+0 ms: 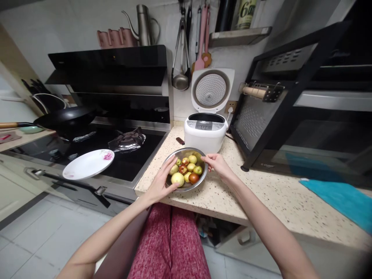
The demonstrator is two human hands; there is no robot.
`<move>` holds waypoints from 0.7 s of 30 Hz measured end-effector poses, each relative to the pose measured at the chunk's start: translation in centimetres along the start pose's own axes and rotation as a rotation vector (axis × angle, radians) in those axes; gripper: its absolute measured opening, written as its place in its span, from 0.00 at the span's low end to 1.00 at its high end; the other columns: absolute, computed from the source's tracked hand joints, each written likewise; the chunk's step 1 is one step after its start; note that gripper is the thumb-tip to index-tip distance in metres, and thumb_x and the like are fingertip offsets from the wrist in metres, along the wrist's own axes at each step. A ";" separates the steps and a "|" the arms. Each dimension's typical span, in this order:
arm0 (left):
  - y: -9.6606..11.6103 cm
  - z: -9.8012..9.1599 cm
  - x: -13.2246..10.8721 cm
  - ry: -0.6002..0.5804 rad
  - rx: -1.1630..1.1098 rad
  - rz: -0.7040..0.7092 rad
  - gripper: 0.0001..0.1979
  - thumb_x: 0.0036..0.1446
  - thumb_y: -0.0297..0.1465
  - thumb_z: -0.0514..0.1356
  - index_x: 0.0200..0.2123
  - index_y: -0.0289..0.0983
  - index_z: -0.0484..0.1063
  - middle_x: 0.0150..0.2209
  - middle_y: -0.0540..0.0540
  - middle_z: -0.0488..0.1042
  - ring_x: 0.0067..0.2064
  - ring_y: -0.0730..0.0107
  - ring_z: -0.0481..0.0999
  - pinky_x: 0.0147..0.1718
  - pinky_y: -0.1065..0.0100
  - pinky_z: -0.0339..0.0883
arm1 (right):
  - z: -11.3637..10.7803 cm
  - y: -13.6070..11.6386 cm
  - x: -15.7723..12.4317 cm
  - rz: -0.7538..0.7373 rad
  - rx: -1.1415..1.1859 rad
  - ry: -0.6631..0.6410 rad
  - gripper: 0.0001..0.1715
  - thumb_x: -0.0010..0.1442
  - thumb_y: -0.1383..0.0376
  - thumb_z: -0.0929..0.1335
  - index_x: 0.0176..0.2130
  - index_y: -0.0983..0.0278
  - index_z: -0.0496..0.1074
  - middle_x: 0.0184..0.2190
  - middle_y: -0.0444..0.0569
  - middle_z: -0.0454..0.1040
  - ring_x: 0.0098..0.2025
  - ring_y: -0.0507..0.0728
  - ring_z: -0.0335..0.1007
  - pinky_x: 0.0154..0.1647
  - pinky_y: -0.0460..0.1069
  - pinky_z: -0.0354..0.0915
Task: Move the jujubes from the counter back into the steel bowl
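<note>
By the speckled counter point(226, 203), I see a bowl point(190, 188) near its front left corner, a cooker point(205, 136) behind, a rack point(292, 91) and blue cloth point(338, 195) rightward.

White flower-patterned plate point(87, 166) and black wok point(68, 117) on the stove point(132, 163), steel kettle point(143, 26) above.

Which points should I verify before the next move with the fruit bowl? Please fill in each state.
1. Right hand gripping the bowl at its rim: ok.
2. Left hand touching the bowl's left side: ok.
3. Visible fruit inside the bowl: ok.
4. Bowl base flat on the counter: cannot tell, hidden.
5. Rice cooker lid raised: ok.
6. Plate fully on the stove: not ok, seems to overhang the front.
</note>
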State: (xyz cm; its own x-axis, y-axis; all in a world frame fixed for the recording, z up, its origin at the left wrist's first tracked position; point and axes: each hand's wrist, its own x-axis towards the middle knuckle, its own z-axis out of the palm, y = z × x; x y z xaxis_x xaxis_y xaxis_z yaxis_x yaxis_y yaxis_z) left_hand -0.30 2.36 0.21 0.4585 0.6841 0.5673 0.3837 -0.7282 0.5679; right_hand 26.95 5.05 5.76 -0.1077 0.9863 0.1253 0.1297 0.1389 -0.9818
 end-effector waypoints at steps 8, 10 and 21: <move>-0.8 0.7 2.2 0.025 -0.148 -0.130 0.53 0.55 0.52 0.69 0.75 0.43 0.47 0.76 0.36 0.47 0.76 0.40 0.49 0.74 0.38 0.46 | 1.9 -1.7 2.3 -0.045 0.005 0.179 0.22 0.47 0.55 0.71 0.14 0.61 0.60 0.11 0.39 0.56 0.15 0.47 0.49 0.16 0.44 0.48; -1.0 0.8 2.7 0.042 -0.198 -0.160 0.55 0.52 0.53 0.71 0.75 0.43 0.47 0.76 0.35 0.48 0.76 0.38 0.50 0.74 0.36 0.47 | 2.4 -2.5 2.9 -0.059 -0.030 0.179 0.20 0.47 0.57 0.70 0.14 0.61 0.61 0.11 0.39 0.57 0.15 0.47 0.49 0.16 0.44 0.47; -1.9 1.0 2.6 0.121 -0.282 -0.188 0.54 0.53 0.48 0.71 0.75 0.45 0.45 0.73 0.34 0.54 0.73 0.39 0.58 0.71 0.37 0.55 | 4.3 -6.7 5.0 0.003 -0.374 0.055 0.16 0.49 0.64 0.68 0.15 0.62 0.63 0.10 0.42 0.60 0.15 0.47 0.51 0.16 0.44 0.49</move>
State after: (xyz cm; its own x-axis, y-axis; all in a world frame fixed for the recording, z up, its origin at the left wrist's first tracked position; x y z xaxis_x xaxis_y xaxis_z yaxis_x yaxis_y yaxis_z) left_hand 0.94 5.52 0.02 0.2965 0.8174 0.4940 0.2085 -0.5602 0.8017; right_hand 21.35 8.68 12.32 -0.0553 0.9886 0.1403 0.4821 0.1495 -0.8633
